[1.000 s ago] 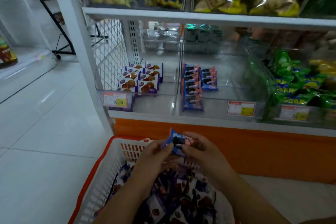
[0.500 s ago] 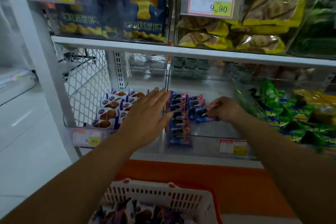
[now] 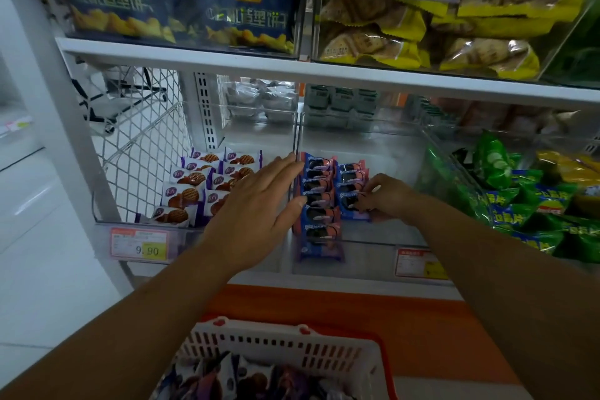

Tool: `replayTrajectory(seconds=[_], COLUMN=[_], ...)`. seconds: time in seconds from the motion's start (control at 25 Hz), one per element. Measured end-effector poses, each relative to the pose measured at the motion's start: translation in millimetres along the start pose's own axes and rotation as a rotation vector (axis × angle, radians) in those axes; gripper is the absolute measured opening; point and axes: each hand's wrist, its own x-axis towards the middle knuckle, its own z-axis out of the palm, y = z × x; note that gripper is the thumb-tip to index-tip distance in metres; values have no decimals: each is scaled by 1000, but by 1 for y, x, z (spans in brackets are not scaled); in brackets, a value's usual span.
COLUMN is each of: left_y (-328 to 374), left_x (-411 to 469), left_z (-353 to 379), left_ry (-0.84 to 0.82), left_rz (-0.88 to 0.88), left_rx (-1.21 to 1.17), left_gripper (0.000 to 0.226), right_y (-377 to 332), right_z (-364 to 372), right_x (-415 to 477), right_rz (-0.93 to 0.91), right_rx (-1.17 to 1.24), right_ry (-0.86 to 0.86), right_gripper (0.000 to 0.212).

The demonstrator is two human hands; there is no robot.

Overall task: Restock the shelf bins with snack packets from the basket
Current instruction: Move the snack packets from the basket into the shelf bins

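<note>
Down on the lower shelf, the clear middle bin [image 3: 373, 242] holds two rows of glossy blue-and-pink snack packets [image 3: 319, 191], each showing a dark round biscuit. The right hand [image 3: 386, 198] pinches the front packet [image 3: 346, 204] of the shorter right row. The left hand [image 3: 259, 201] is flat, fingers straight and spread, tips touching the longer left row. More packets fill the white, red-rimmed basket [image 3: 285, 344] below.

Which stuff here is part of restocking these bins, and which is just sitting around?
Part of the job: basket and its packets; middle bin; rows of blue packets; blue packet pinched by right hand; left hand, flat beside the rows.

Just there: dark blue bags, yellow bags, green packets, price tags.
</note>
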Motion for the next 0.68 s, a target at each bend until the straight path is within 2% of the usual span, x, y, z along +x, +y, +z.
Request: replayTrajectory(seconds=[0.04, 0.12, 0.16, 0.24, 0.28, 0.36, 0.44, 0.48, 0.56, 0.6, 0.68], left_y=[1, 6, 9, 16, 20, 26, 25, 22, 15, 11, 5], left_x=[0, -5, -10, -30, -45, -81, -120, -141, -181, -199, -232], left_z=[-1, -6, -8, -13, -13, -9, 4, 14, 42, 57, 85], left_ry=[-1, 28, 63, 174, 224, 261, 200, 138, -47, -189, -539], left_rz=[-6, -34, -41, -23, -15, -35, -94, -116, -162, -198, -316], left_rx=[-14, -46, -57, -43, -28, -34, -77, -83, -61, -58, -66], left_gripper=[66, 63, 61, 57, 55, 49, 45, 44, 39, 38, 43], right_y=[1, 1, -1, -8, -12, -21, -25, -20, 1, 19, 76], right_z=[-2, -6, -8, -12, -11, 1, 27, 48, 92, 115, 161], right_x=[-2, -7, -10, -23, -34, -71, -114, -133, -158, -165, -170], right_rz=[14, 43, 43, -29, -129, -420, -652, -715, -711, -629, -416], right_rx=[62, 140, 111, -46, -57, 131, 231, 197, 1, -175, -542], right_ry=[-15, -49, -45, 96, 219, 461, 542, 488, 223, 26, -355], right_gripper=[22, 42, 50, 54, 50, 31, 15, 13, 7, 8, 24])
